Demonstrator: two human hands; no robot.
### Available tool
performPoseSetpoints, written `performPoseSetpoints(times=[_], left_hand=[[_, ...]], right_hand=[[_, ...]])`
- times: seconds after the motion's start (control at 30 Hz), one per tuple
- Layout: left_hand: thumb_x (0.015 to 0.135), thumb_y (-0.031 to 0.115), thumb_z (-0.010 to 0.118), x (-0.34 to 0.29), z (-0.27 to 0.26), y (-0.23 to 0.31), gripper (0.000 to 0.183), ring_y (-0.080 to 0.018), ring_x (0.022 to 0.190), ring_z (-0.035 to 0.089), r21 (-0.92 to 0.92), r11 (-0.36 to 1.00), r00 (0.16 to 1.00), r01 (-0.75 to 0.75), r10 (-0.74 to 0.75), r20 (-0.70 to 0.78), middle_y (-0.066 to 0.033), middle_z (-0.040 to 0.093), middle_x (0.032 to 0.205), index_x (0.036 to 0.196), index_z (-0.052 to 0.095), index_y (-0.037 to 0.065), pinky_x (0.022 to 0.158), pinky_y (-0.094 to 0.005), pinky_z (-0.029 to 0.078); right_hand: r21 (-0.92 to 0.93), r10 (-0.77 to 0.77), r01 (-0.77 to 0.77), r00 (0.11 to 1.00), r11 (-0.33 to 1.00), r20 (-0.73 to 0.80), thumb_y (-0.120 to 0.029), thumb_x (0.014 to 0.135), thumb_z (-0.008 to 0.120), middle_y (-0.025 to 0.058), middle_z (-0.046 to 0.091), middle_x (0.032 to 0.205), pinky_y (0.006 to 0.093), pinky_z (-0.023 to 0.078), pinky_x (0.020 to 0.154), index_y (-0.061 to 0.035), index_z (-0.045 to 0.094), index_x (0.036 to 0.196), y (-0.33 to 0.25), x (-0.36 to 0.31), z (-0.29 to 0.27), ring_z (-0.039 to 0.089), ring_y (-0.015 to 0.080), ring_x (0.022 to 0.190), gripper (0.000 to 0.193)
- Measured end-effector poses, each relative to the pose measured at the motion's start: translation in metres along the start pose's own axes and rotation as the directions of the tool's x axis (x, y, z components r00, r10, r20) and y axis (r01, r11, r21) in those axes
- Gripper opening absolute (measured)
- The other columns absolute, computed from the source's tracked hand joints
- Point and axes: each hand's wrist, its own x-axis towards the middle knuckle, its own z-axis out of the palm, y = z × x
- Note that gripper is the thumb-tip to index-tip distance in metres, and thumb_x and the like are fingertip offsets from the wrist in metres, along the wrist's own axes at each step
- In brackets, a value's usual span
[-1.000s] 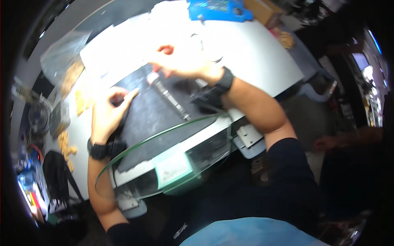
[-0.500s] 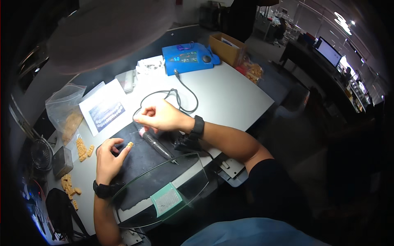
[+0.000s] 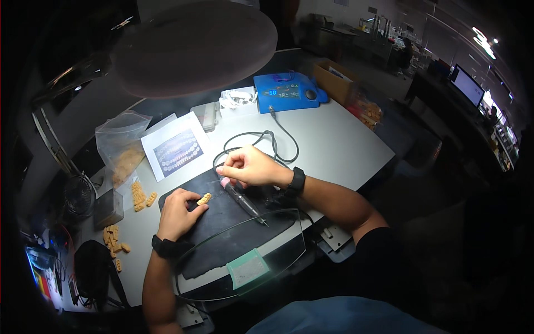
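Note:
My left hand (image 3: pixel 178 216) is over the left part of a dark mat (image 3: pixel 206 245). Between its thumb and fingers sits a small yellowish piece shaped like a row of teeth (image 3: pixel 204 199). A dark rotary handpiece (image 3: pixel 245 205) with a pink end lies slantwise on the mat, its thin metal tip toward me. My right hand (image 3: pixel 253 167) is just above the pink end, fingers curled together in a pinch. Whatever those fingertips hold, if anything, is too small to make out. Both wrists wear black bands.
A curved glass shield (image 3: pixel 278 257) stands before the mat. Yellowish tooth pieces (image 3: pixel 139 195) lie at left, near a plastic bag (image 3: pixel 119 136) and a printed tooth chart (image 3: pixel 172 145). A blue control unit (image 3: pixel 286 94) with a black cable is at the back, beneath a large lamp head (image 3: pixel 194 44).
The view has shifted, so the table sits further right in the picture. The tooth piece in my left hand is turned to show more of its length. My right hand stays pinched by the handpiece.

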Motion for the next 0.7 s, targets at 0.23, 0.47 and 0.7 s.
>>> performPoseSetpoints(times=[0.23, 0.47, 0.7], left_hand=[[0.078, 0.010, 0.071, 0.002, 0.001, -0.008, 0.014, -0.0208, 0.068, 0.065, -0.101, 0.989, 0.994, 0.105, -0.105, 0.007, -0.0139, 0.067, 0.076, 0.088, 0.070, 0.001, 0.065, -0.0311, 0.050], [0.084, 0.002, 0.068, 0.014, -0.002, 0.006, 0.021, -0.0114, 0.089, 0.063, -0.464, 0.885, 0.991, -0.042, -0.021, -0.130, -0.0073, 0.067, 0.101, 0.105, 0.065, -0.003, 0.079, -0.0233, 0.050], [0.081, 0.008, 0.074, 0.000, -0.001, 0.009, 0.024, -0.0068, 0.076, 0.061, -0.563, 0.820, 0.979, -0.105, -0.013, -0.201, -0.0037, 0.069, 0.086, 0.104, 0.070, 0.003, 0.062, -0.0196, 0.048]], right_hand=[[0.035, 0.006, -0.006, 1.000, 0.999, 0.017, -0.021, 0.091, 0.064, 0.0059, 0.068, 0.073, 0.0187, 0.040, 0.044, 0.0007, 0.063, 0.082, 0.008, 0.005, 0.002, 0.052, 0.0041, 0.048, 0.024], [-0.018, -0.127, 0.130, 0.986, 0.991, 0.107, -0.013, 0.088, 0.067, 0.0035, 0.066, 0.082, 0.0166, 0.046, 0.050, -0.0013, 0.060, 0.115, 0.007, 0.001, 0.002, 0.057, 0.0040, 0.057, 0.030], [-0.103, -0.205, 0.208, 0.978, 0.973, 0.040, -0.019, 0.085, 0.071, 0.0036, 0.068, 0.084, 0.0189, 0.048, 0.055, -0.0040, 0.061, 0.115, 0.005, -0.004, 0.021, 0.060, 0.0062, 0.060, 0.035]])
